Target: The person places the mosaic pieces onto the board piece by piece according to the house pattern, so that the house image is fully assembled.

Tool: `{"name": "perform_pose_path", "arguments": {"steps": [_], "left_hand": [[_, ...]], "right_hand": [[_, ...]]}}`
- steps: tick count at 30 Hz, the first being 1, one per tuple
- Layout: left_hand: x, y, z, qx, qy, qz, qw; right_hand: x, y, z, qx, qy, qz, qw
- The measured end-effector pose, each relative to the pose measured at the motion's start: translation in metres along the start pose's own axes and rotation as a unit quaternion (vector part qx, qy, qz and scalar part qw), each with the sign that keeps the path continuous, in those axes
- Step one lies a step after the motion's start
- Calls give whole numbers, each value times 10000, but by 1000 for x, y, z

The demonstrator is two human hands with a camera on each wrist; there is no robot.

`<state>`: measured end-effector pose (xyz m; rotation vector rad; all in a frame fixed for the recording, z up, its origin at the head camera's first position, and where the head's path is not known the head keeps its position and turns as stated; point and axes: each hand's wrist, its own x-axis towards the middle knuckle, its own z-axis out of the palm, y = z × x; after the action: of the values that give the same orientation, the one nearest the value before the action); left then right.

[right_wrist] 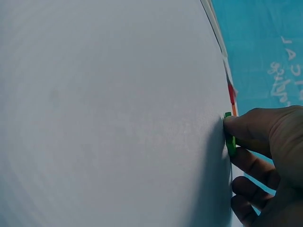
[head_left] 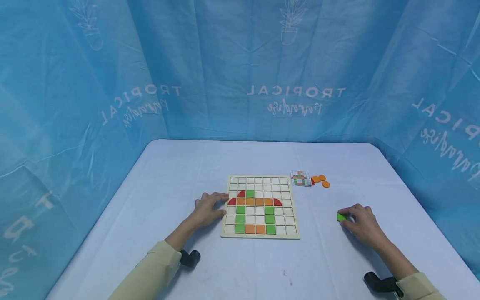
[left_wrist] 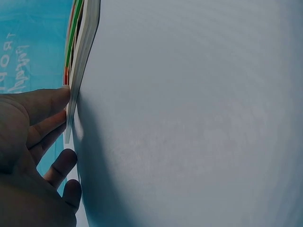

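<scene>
On the table lies a square gridded board [head_left: 288,216], partly filled with orange square tiles [head_left: 250,229], green square tiles [head_left: 239,219] and red quarter-round tiles [head_left: 277,202]. At the board's left edge rests my left hand [head_left: 205,210], its fingers extended and thumb tip against the side; the left wrist view shows this contact edge-on. Well to the right of the board, my right hand [head_left: 361,223] pinches a green tile [right_wrist: 230,137] between thumb and fingers, close over the table.
A small pattern card [head_left: 301,178] lies by the board's upper right corner. Beside it are loose orange pieces [head_left: 322,178], some round, and a bit of red under the card's edge. White cloth [head_left: 180,175] covers the table, and blue printed curtains [head_left: 225,62] surround it.
</scene>
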<state>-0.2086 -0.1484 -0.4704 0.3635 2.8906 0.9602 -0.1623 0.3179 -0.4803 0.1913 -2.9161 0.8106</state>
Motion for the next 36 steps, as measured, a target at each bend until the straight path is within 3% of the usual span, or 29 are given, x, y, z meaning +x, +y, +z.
{"name": "perform_pose_path", "arguments": {"steps": [11,19,29,36], "left_hand": [[0,-1,0,-3,12,65,10000],[0,-1,1,29,19,14,10000],[2,-1,2,119,44,9,9999],[2,-1,2,102,43,15,9999]], "right_hand": [[18,-24,4,296,-14,-137,9995],[49,-67,23,415,-94,-173,9989],[86,-118,52,575,-54,-688,9960],[108,-145,73,486,-213,-819,9952]]}}
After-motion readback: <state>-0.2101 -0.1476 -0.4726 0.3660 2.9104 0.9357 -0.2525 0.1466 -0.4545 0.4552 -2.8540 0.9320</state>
